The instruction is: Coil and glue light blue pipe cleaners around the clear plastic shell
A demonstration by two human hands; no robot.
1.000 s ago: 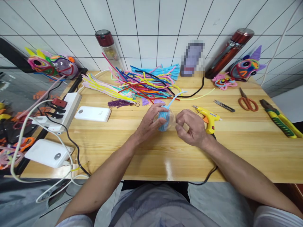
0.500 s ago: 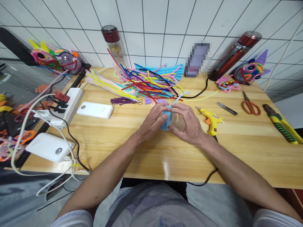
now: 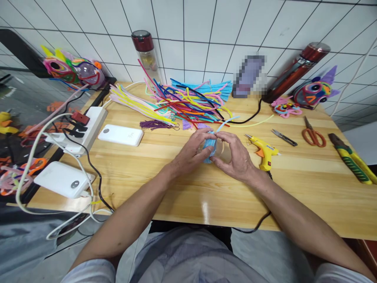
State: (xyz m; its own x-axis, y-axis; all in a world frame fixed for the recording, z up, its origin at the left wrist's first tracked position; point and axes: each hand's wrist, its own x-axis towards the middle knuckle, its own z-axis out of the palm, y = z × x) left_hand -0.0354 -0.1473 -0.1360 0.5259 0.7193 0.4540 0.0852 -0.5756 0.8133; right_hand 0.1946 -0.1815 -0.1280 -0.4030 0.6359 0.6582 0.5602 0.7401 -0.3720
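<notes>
Both my hands meet over the middle of the wooden table point(image 3: 309, 188). My left hand point(image 3: 193, 151) is closed round a clear plastic ball point(image 3: 224, 154) partly wrapped in light blue pipe cleaner point(image 3: 211, 147). My right hand point(image 3: 235, 155) cups the ball's other side, fingers curled, thumb and forefinger pressing the blue strand on top. A loose end of the blue pipe cleaner point(image 3: 229, 120) sticks up and away behind the hands. Much of the ball is hidden by my fingers.
A pile of coloured pipe cleaners point(image 3: 182, 102) lies behind the hands. A yellow glue gun point(image 3: 263, 149), snips point(image 3: 284, 137), orange scissors point(image 3: 312, 133) and pliers point(image 3: 352, 159) lie to the right. Two power banks point(image 3: 120, 135) point(image 3: 60, 179) and a power strip point(image 3: 85, 131) sit left; bottles and pipe-cleaner masks stand by the wall.
My right hand has moved in from beside the ball onto it, and both hands now clasp it. The view has shifted slightly.
</notes>
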